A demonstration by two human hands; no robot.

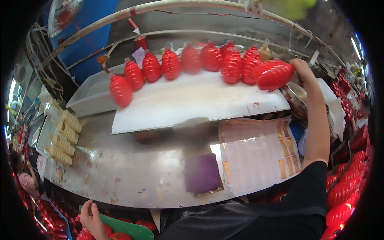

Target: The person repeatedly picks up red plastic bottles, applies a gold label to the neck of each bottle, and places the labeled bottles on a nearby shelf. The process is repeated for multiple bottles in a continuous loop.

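Observation:
At the right end of a white board (188, 100), my right hand (303, 72) grips a glossy red ribbed bottle (274, 75) by its narrow end. The bottle lies tilted on its side in the air, close to other red bottles (231, 68) standing along the board's far edge. More of them, such as a red bottle (121, 90) at the left end, form a curved row. Low at the left, my left hand (91, 220) is raised with fingers extended and nothing visible in it. Beside it are a green sheet (126, 227) and several red bottles (120, 236) below the table edge.
Cream ribbed bottles (66, 132) lie at the left of the metal table (132, 172). A purple cloth (202, 173) and a plastic-covered sheet with gold strips (260, 156) lie near me. A metal bowl (296, 96) stands by my right forearm. A curved pole (180, 5) spans overhead.

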